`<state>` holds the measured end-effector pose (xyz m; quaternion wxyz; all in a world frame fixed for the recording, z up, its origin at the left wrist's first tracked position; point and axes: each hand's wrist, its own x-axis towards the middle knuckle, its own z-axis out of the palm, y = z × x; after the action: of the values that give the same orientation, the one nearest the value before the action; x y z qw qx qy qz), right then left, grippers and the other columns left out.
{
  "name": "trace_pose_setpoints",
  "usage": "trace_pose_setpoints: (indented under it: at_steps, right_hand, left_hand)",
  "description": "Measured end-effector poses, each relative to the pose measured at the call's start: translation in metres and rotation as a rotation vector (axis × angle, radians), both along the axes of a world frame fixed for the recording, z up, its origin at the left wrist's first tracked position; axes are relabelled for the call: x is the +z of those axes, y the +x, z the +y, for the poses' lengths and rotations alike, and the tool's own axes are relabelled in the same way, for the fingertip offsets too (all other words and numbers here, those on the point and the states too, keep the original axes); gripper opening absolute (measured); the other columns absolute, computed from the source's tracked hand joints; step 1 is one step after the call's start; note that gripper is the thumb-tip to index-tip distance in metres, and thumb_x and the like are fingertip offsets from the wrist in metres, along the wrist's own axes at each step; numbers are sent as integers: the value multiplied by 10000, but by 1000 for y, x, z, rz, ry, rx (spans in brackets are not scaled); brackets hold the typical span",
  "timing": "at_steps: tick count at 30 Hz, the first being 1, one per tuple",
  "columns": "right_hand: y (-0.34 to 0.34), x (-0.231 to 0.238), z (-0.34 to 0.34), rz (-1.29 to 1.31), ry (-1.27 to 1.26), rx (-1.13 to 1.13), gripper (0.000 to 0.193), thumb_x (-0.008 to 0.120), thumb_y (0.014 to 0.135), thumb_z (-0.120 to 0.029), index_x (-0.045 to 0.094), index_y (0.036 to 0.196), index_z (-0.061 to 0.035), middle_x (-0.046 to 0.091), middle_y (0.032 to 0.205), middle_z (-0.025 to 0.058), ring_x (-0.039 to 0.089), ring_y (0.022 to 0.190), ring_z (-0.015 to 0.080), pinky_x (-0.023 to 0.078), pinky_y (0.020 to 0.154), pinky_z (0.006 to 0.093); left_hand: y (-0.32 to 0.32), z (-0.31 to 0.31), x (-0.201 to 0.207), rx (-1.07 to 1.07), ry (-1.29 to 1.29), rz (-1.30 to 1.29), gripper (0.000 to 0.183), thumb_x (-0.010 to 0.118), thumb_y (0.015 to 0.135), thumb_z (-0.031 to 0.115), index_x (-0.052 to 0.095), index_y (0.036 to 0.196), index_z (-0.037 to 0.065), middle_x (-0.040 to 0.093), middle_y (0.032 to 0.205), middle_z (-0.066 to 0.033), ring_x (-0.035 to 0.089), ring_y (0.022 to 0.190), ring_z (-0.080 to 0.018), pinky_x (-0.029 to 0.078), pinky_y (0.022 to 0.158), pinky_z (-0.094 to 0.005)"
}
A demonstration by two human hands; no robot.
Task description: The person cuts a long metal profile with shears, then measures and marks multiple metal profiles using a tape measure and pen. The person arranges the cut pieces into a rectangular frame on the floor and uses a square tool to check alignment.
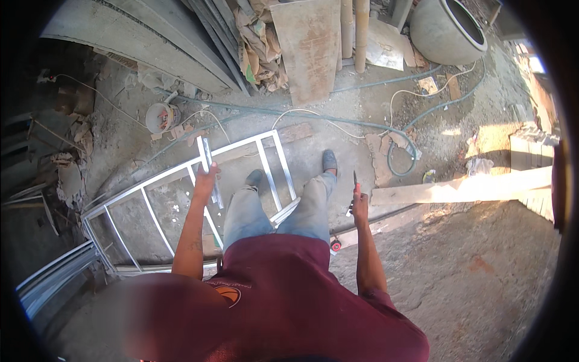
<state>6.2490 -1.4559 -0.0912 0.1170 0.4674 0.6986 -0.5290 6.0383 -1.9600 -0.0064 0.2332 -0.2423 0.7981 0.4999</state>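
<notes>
A maroon shirt (271,295) fills lower centre; left of centre, the left hand (208,175) grips a metal strip (205,154), apparently unfitted, over a frame (163,180) with crossbars (268,173) set; the right hand (360,205) clasps a red-handled tool (357,187).

looks like a building site: dusty ground (446,247), hose (402,175), bucket (174,113), metal frame (268,175).

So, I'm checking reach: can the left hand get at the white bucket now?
Probably not without moving: the white bucket stands beyond the metal frame, and the left hand holds a metal strip.
</notes>
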Motion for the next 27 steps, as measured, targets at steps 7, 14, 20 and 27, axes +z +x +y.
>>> trace_pose_setpoints:
  at_steps: [7,14,20,27]
  right_hand:
    - [-164,-220,64,-79,301,920,378,513,956,-314,486,1178,-9,616,1046,350,617,999,521,496,896,573]
    - [-212,-401,82,-204,418,731,442,534,939,-307,471,1221,28,557,1168,374,583,1053,509,467,941,548]
    - [-171,-510,65,-62,217,282,518,541,951,-266,413,1232,150,541,1177,350,565,1117,460,444,977,484]
    - [-134,-568,-11,-62,221,119,501,588,923,-201,400,1214,161,517,1190,293,560,1109,352,446,966,407]
  left_hand:
    - [54,226,-198,-21,-46,-330,741,552,975,553,384,1475,33,591,1309,-187,534,1247,-288,403,1059,-395]
    - [55,346,-453,-132,-126,-367,635,609,942,488,465,1365,37,586,1239,-247,581,1172,-414,469,976,-487]
    - [46,368,-555,-244,-289,-454,498,667,912,395,517,1281,96,579,1247,-196,565,1194,-393,483,972,-510]
    - [84,345,-611,-239,-288,-562,493,690,901,356,516,1280,94,575,1254,-181,569,1192,-382,486,976,-502]
